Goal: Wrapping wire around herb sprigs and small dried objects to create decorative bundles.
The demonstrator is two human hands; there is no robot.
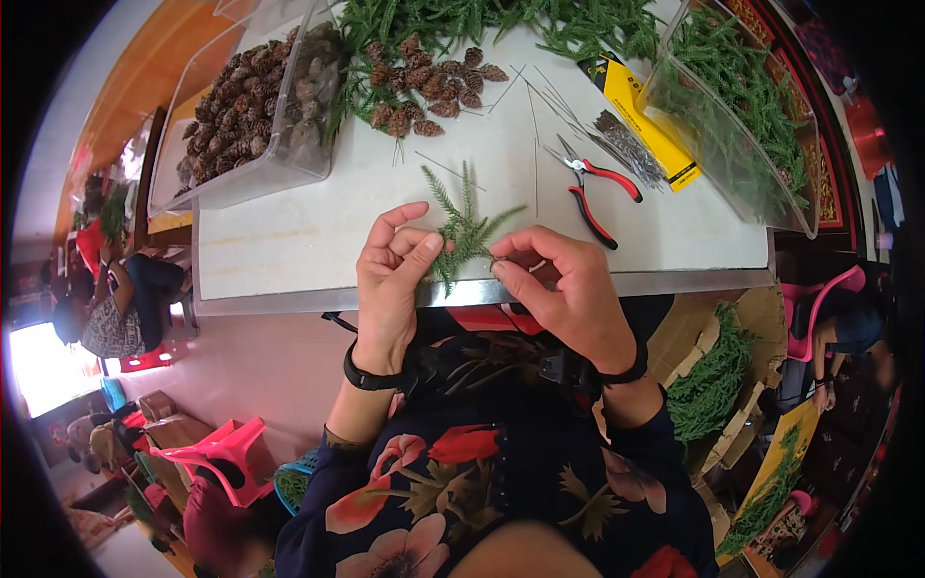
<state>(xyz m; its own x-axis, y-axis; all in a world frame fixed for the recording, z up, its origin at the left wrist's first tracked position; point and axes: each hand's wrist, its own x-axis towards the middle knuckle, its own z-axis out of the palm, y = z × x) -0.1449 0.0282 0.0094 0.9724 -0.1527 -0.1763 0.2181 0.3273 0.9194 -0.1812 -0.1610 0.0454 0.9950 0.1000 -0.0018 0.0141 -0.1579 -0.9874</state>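
Over the front edge of the white table (pixel 289 246), a small green artificial pine sprig (pixel 465 231) is held between both my hands. My left hand (pixel 395 255) pinches its left side with thumb and fingers, the index finger raised. At the sprig's right side my right hand (pixel 559 279) is closed, thumb against fingertips; whether a wire is in that pinch is too small to tell. Beyond the hands lie red-handled pliers (pixel 602 178), their jaws apart. Thin wires (pixel 536 144) are scattered near a pile of brown pine cones (pixel 434 82).
A clear bin of pine cones (pixel 246 106) stands at the left back, and a clear bin of green sprigs (pixel 737 116) at the right. More greenery (pixel 597 24) lines the far edge. A bundle of short wires (pixel 628 146) rests on a yellow package (pixel 655 125). A cardboard box of greenery (pixel 713 376) sits below right.
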